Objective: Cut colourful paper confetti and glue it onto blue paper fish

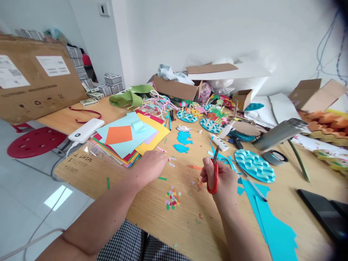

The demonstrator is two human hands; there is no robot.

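Red-handled scissors [214, 175] are in my right hand [225, 179], the fingers wrapped round the handles and the blades pointing away from me. My left hand [154, 165] rests low over the table, back upward, its fingers curled under; anything in them is hidden. A pink paper strip [161, 149] lies at its fingertips, beside small pastel scraps [172, 165]. Between me and the hands is a little pile of coloured paper dots [173, 198]. Beyond the hands lie blue paper fish [181, 148]. Orange scraps [195, 167] sit just left of the scissors.
Coloured paper sheets [122, 145] are stacked at left, near a white power bank [86, 129]. To the right are a wavy blue oval [255, 165], a pen [252, 183], cut blue paper [277, 224], a steel flask [281, 134], tape [275, 157] and a phone [318, 210].
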